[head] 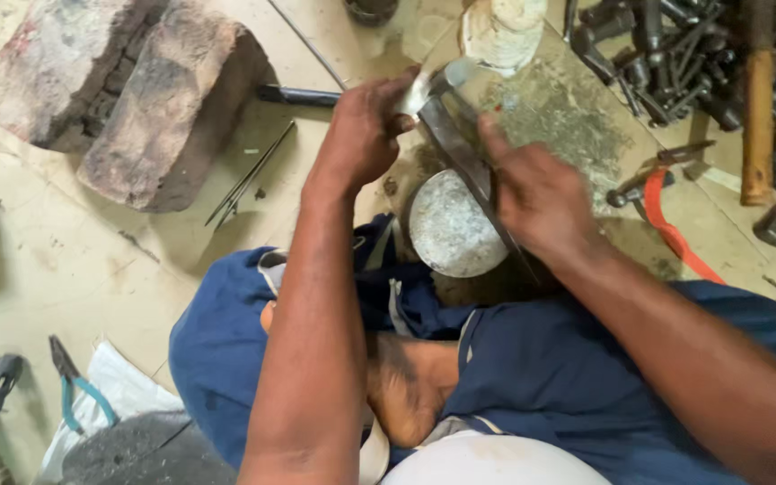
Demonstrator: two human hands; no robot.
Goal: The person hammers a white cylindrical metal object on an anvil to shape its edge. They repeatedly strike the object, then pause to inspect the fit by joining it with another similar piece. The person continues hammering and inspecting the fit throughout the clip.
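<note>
The left hand (361,135) pinches a small shiny piece (419,90) at twelve o'clock of the round metal block (449,229), while the right hand (541,193) closes around the long flat file (460,148), seemingly steadying both for filing.

The disc (453,226) lies on the floor (65,260) just before the person's knees. A bar (464,157) slants across the disc's right edge, both hands (365,130) on it. Bricks (127,90) lie well left of the disc, tweezers (249,175) between. A tool pile (693,54) sits behind and right; pliers (74,386) lie near left.
</note>
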